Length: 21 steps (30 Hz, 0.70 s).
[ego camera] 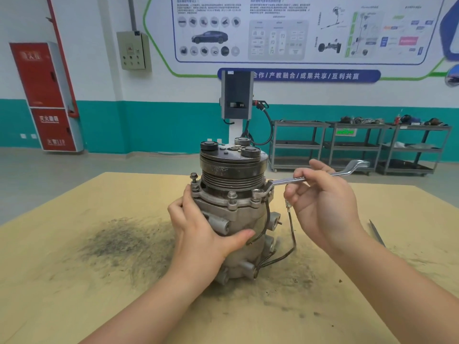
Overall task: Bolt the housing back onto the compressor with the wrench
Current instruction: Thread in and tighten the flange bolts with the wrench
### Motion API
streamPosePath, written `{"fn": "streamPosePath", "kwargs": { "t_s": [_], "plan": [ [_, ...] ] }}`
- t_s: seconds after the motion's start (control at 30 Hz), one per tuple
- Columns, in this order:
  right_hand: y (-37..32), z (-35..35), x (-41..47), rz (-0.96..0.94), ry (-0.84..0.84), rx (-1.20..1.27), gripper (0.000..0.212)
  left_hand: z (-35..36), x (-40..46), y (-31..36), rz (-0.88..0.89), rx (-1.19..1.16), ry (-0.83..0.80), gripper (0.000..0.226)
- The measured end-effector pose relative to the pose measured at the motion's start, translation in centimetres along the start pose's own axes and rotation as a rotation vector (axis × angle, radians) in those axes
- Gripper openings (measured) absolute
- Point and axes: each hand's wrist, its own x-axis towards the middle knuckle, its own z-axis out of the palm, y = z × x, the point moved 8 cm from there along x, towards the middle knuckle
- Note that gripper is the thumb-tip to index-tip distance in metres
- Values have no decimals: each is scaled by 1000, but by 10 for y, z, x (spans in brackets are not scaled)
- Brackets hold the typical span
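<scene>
Right now, in the head view, I have the compressor standing upright on the tan workbench, pulley end up, with the housing seated on its body. My left hand wraps the left side of the body, fingers curled round it and thumb laid across the front, steadying it. My right hand grips the shaft of the offset ring wrench, fingers curled over it, the far end sticking out toward the carts at the wall. The wrench's ring end sits down over the bolt on the right side of the flange. Two more bolts show: one at the front and one at the left that stands noticeably proud, so I judge it isn't run down yet.

To do this well, I'd keep the ring square and fully seated on the head, pull in a flat arc, brace harder with the left hand, and keep the black wire clear of the swing. I'd snug all the bolts evenly before final tightening.
</scene>
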Motion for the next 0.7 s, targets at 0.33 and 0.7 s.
{"fn": "streamPosePath", "kwargs": {
  "t_s": [0.33, 0.7],
  "plan": [
    [4, -7, 15, 30, -72, -30, 14, 15, 20, 0, -40, 83, -45, 140],
    [-3, -20, -27, -211, 41, -300, 8, 20, 23, -3, -8, -56, -29, 132]
  ]
}}
